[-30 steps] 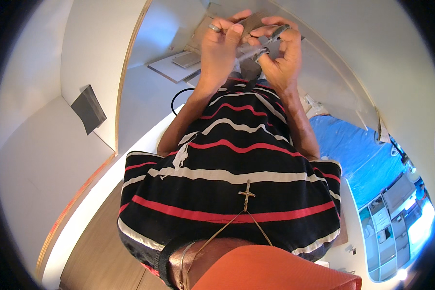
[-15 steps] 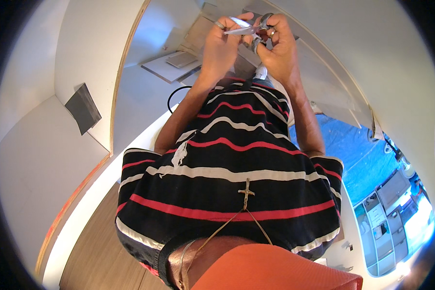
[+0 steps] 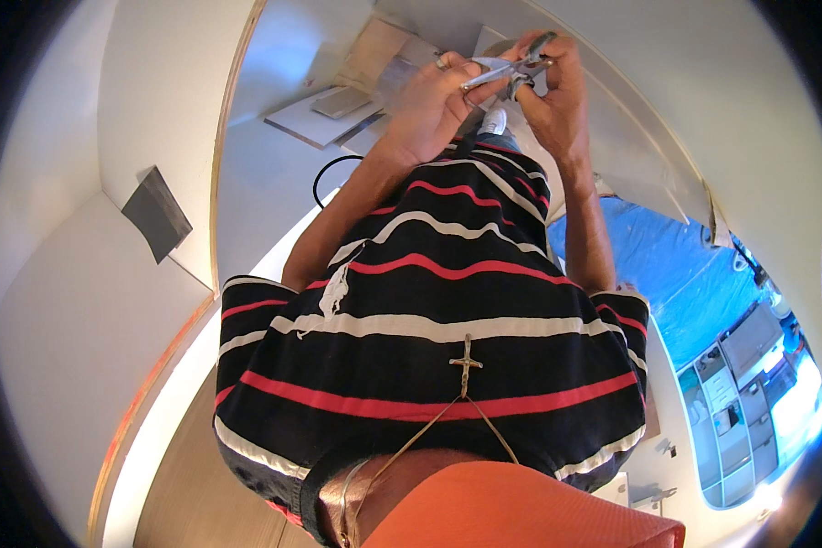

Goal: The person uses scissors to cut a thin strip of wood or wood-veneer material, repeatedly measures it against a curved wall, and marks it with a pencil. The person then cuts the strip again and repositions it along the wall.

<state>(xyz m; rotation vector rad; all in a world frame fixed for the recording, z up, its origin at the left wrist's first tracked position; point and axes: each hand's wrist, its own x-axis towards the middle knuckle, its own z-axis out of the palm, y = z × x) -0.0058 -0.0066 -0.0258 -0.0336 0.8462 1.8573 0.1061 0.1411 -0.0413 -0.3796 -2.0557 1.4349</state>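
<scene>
Near the top of the view, my right hand [image 3: 560, 105] is closed round the grey handles of a pair of scissors [image 3: 500, 69]. The scissors' metal blades are parted and point left, toward my other hand. Just left of them, my left hand [image 3: 422, 111] has its fingers curled, with a ring on one finger. Its fingertips are right beside the blade tips. Whatever it pinches, if anything, is too small or hidden to make out.
Flat panels [image 3: 324, 117] lie beyond my left forearm, with a black cable [image 3: 324, 173] nearby. A dark grey sheet [image 3: 157, 215] hangs at the left wall. Blue plastic sheeting [image 3: 685, 274] and grey shelving [image 3: 726, 420] are on the right. Curved pale panels rise around me.
Both hands have shifted a little to the right and slightly down, the scissors with them. The blades remain parted.
</scene>
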